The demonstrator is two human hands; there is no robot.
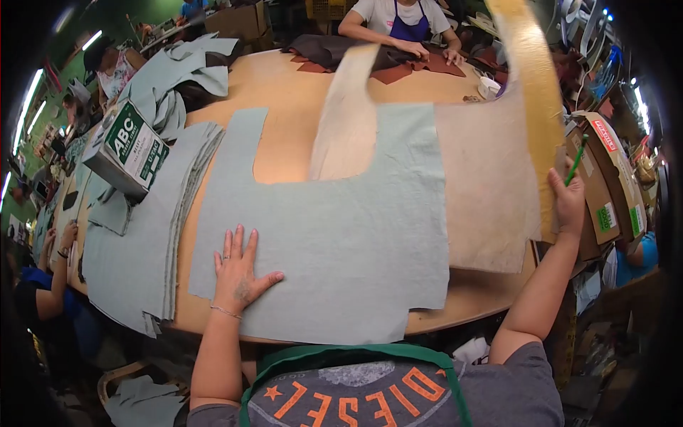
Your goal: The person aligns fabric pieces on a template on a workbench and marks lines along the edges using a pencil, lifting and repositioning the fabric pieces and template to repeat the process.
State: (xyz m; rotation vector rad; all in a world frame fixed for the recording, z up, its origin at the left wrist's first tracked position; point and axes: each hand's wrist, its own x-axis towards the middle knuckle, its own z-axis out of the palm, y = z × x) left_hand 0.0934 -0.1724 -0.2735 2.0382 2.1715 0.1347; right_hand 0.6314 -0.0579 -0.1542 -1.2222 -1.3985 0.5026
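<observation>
A large pale grey-green sheet (341, 242), seemingly leather or cloth, lies on the table before me, with a U-shaped notch in its far edge. My left hand (242, 270) rests on its left part, fingers spread. At the right, my right hand (567, 199) is closed around a green pen or pencil (577, 161) and touches the edge of a yellow strip (538, 107). That strip runs along a big beige sheet (487, 185), which adjoins the grey-green one; its far part is blurred. Whether my right fingers also pinch the strip cannot be told.
Stacked grey-green pieces (142, 249) lie left, with a metal ABC can (128, 149) on top. Across the table (284, 78), a person's hands work at dark brown and reddish pieces (320, 53). Cardboard boxes (605, 185) stand right. Another person's hand (67, 233) shows far left.
</observation>
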